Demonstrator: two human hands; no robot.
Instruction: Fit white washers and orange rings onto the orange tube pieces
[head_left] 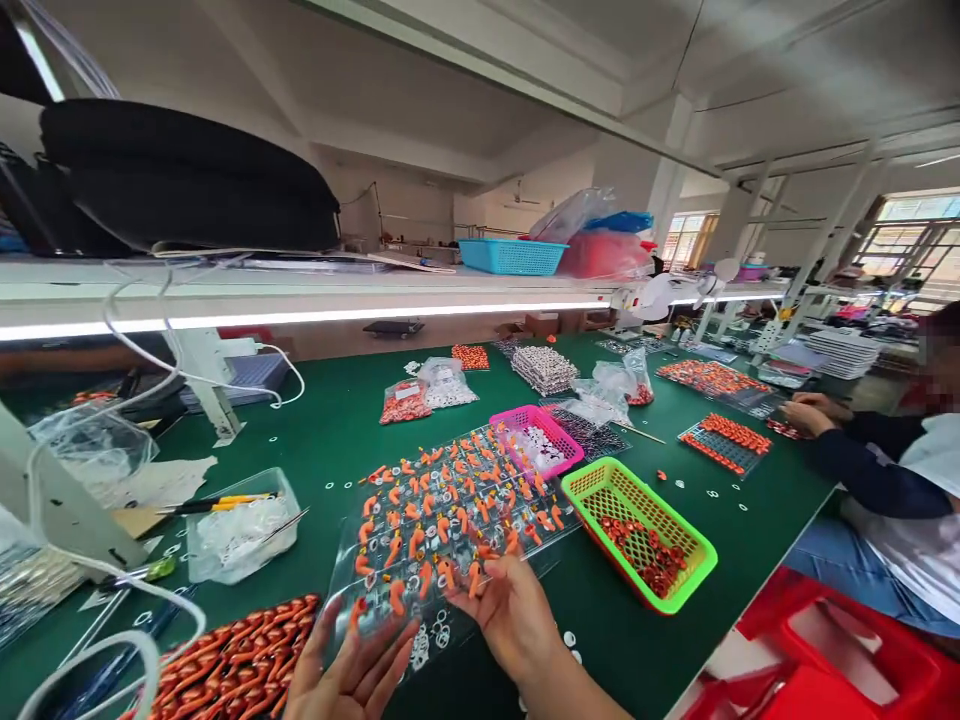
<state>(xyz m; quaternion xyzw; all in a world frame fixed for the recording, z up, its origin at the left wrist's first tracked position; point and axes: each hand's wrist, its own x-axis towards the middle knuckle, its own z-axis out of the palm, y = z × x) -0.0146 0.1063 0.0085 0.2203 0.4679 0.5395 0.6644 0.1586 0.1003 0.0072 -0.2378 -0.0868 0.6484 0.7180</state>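
A clear plastic tray [450,520] full of small orange curved parts lies tilted on the green table [337,420]. My left hand [352,675] is palm up under the tray's near left corner, fingers spread. My right hand [510,615] grips the tray's near edge, fingers curled over it. Small white rings [427,640] lie under the tray between my hands.
A green basket [641,530] of red rings sits right of the tray, a pink basket [536,440] behind it. Orange parts [232,660] are heaped at near left. A clear tub [240,525] with tools stands left. A seated person [892,500] works at far right. Red bins [825,650] stand below the table edge.
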